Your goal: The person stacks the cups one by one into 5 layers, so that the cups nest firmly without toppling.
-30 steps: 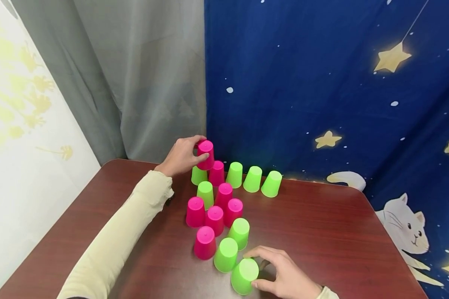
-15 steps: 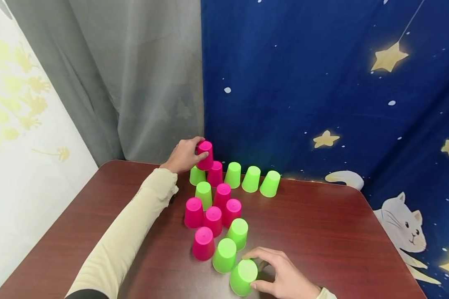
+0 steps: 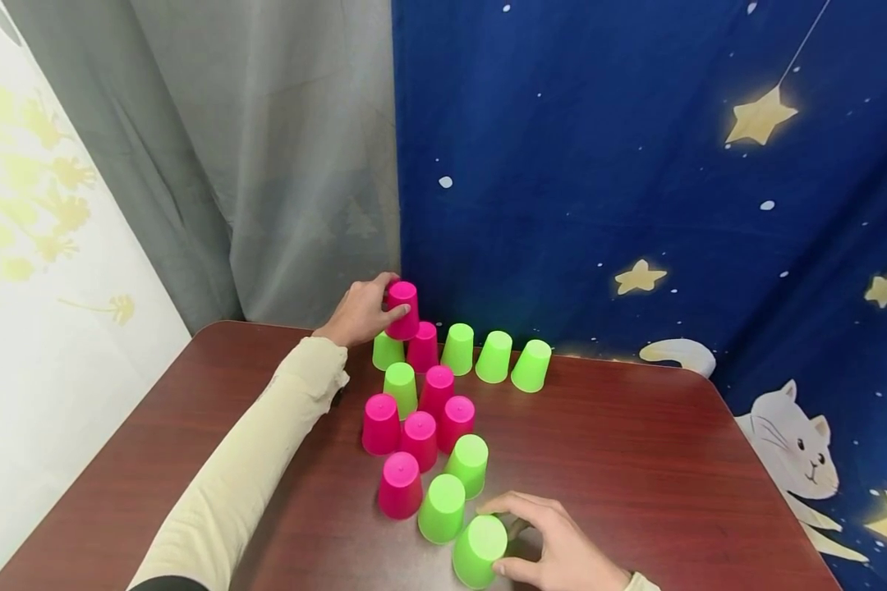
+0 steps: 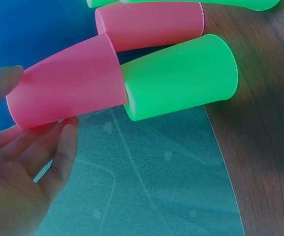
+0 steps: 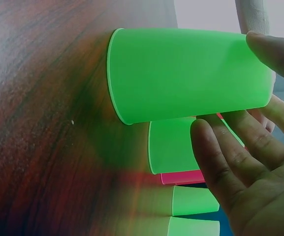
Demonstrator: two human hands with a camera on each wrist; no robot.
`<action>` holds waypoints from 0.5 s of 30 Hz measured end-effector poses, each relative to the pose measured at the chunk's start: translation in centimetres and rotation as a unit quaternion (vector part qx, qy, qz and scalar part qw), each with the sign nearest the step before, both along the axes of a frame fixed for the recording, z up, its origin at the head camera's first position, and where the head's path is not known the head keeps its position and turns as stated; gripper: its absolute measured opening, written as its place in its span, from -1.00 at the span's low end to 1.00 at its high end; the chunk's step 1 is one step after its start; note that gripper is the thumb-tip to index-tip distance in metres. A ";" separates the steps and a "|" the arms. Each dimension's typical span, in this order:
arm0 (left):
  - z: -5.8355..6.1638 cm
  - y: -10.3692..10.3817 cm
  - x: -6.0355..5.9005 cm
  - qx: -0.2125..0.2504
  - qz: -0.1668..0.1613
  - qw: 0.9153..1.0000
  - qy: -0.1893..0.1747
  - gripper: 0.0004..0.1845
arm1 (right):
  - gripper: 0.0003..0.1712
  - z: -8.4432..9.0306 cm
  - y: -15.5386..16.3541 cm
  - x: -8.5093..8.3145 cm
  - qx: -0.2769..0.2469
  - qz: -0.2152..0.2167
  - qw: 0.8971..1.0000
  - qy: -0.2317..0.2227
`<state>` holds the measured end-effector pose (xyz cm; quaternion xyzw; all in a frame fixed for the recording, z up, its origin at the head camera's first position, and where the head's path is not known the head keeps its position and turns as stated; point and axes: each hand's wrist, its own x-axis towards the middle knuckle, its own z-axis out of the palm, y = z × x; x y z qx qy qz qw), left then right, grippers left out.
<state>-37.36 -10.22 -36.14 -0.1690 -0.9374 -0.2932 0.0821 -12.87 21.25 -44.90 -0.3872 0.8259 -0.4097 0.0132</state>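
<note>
My left hand point(image 3: 358, 314) holds an upside-down pink cup point(image 3: 402, 313) at the table's far edge, thumb on one side and fingers on the other. In the left wrist view the held cup's rim meets the base of an upturned green cup point(image 4: 181, 76), and a second pink cup point(image 4: 151, 24) lies close beside. At the near end, my right hand point(image 3: 562, 542) has thumb and fingers around an upturned green cup point(image 3: 479, 552). The right wrist view shows that green cup point(image 5: 186, 73) with its rim near the wooden surface; whether it touches cannot be told.
Several upturned cups, among them a pink cup point(image 3: 399, 486) and a green cup point(image 3: 441, 509), form a zigzag between my hands. More green cups point(image 3: 494, 357) line the back edge of the brown table point(image 3: 613, 460). Behind hang a grey curtain point(image 3: 303, 164) and a blue curtain point(image 3: 547, 180).
The head view has shifted slightly, so everything sits a little further left and lower. Both hands keep their places on the same cups.
</note>
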 end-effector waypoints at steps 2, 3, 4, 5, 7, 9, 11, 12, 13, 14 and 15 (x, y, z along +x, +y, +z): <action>0.0 -0.1 0.1 0.003 0.001 1.000 -0.004 -0.34 | -0.40 0.0 0.0 0.0 -0.001 0.001 1.000 0.003; 0.0 -0.2 0.1 0.006 0.001 1.000 -0.006 -0.34 | -0.40 0.0 0.0 0.0 -0.001 0.002 1.000 0.008; 0.0 -0.2 0.1 0.009 0.001 1.000 -0.009 -0.33 | -0.40 0.0 0.0 -0.1 -0.002 0.004 1.000 0.016; 0.0 -0.2 0.1 0.012 0.002 1.000 -0.013 -0.32 | -0.40 -0.1 0.0 -0.1 -0.003 0.005 1.000 0.021; 0.1 -0.4 0.2 0.018 0.002 1.000 -0.022 -0.31 | -0.39 0.0 0.0 -0.2 -0.002 0.002 1.000 0.023; 0.0 -0.5 0.2 0.022 0.002 0.999 -0.029 -0.30 | -0.38 0.1 0.0 -0.2 0.001 -0.005 1.000 0.011; -0.1 -0.8 0.3 0.023 0.002 0.999 -0.031 -0.29 | -0.37 0.2 -0.1 -0.2 0.002 -0.006 1.000 0.012; -0.1 -1.0 0.4 0.023 0.002 0.999 -0.030 -0.30 | -0.37 0.3 -0.1 -0.2 0.002 -0.004 1.000 0.014; -0.2 -1.2 0.6 0.023 0.002 0.999 -0.026 -0.30 | -0.37 0.5 -0.1 -0.2 0.003 -0.002 1.000 0.017; -0.3 -1.5 0.7 0.022 0.002 0.999 -0.023 -0.30 | -0.38 0.6 -0.1 -0.3 0.002 0.002 1.000 0.024; -0.4 -1.7 0.9 0.021 0.002 1.000 -0.020 -0.30 | -0.39 0.8 -0.1 -0.3 0.000 0.008 0.999 0.035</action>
